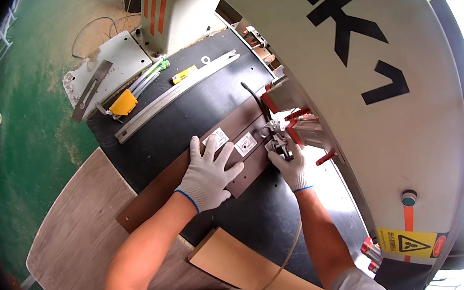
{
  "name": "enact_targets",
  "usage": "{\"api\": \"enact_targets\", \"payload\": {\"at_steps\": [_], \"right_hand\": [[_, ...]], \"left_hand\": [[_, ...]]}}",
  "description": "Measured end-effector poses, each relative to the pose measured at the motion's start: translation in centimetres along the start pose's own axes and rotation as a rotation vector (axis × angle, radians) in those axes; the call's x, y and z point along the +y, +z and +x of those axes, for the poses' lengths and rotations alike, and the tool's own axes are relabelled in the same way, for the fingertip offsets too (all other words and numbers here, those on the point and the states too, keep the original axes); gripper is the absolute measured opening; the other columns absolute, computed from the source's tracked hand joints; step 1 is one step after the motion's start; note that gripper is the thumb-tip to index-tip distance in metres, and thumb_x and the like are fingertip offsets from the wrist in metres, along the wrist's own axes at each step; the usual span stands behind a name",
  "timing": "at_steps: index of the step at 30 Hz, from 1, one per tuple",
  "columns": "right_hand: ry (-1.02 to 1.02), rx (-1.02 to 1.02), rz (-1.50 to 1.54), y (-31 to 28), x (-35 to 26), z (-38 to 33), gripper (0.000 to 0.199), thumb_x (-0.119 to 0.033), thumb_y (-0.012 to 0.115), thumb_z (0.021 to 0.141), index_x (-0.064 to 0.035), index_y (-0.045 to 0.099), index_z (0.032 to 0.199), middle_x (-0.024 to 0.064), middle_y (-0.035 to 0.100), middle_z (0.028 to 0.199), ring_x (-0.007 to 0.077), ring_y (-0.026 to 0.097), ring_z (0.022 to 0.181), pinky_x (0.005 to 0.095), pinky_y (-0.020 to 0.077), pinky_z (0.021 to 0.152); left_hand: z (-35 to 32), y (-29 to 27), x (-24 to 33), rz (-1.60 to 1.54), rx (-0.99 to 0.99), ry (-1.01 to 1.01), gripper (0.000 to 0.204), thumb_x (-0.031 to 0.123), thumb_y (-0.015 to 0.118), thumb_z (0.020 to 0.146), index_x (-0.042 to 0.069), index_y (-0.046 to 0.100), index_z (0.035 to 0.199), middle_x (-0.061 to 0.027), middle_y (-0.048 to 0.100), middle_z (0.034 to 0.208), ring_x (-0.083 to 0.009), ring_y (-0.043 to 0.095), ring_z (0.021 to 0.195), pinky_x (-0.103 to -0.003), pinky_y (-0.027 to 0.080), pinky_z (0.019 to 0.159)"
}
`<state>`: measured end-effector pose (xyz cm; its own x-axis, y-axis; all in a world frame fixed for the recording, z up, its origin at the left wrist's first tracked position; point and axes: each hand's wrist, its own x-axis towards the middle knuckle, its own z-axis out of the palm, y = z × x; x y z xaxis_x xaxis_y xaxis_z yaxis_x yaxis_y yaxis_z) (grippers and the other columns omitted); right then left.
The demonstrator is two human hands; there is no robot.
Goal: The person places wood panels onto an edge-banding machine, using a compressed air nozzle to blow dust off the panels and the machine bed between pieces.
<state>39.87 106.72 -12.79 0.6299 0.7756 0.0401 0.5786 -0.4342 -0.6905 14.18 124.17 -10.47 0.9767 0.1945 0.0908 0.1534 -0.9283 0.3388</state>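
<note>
Both hands wear white knit gloves with blue cuffs. My left hand lies with fingers spread on a long dark brown board, pressing near two white printed labels. One label sits just right of the fingers; the other label is partly under the fingertips. At the board's right end my right hand is closed round a small metal fitting, its thumb in front and part of its fingers hidden. A black cable or handle rises behind that fitting, next to red-edged machine parts.
A large pale machine housing looms on the right. On the black table lie a metal rail, a yellow tool and a yellow-headed tool. A tan curved panel and a grey wood-grain panel lie nearer me.
</note>
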Motion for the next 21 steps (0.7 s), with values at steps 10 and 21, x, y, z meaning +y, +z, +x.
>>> {"api": "enact_targets", "payload": {"at_steps": [10, 21], "right_hand": [[0.184, 0.025, -0.174, 0.6, -2.3, -4.1, 0.066, -0.021, 0.082, 0.069, 0.0009, 0.057, 0.127, 0.021, 0.059, 0.12, 0.0373, 0.064, 0.103, 0.0449, 0.0549, 0.091], [0.451, -0.156, -0.121, -2.6, -5.0, -8.6, 0.103, -0.022, 0.078, 0.065, 0.0013, 0.041, 0.158, 0.0252, 0.058, 0.129, 0.0412, 0.059, 0.126, 0.045, 0.0501, 0.108]], "left_hand": [[0.0, 0.5, -0.7, -0.008, 0.065, -0.199, 0.098, 0.063, 0.086, 0.064, 0.018, 0.062, 0.148, -0.0254, 0.036, 0.161, -0.0529, 0.031, 0.146, -0.072, 0.023, 0.119], [0.6, 1.1, -0.7, -0.032, 0.094, -0.15, 0.105, 0.055, 0.09, 0.062, 0.004, 0.057, 0.147, -0.0301, 0.039, 0.16, -0.0531, 0.036, 0.145, -0.06, 0.031, 0.118]]}}
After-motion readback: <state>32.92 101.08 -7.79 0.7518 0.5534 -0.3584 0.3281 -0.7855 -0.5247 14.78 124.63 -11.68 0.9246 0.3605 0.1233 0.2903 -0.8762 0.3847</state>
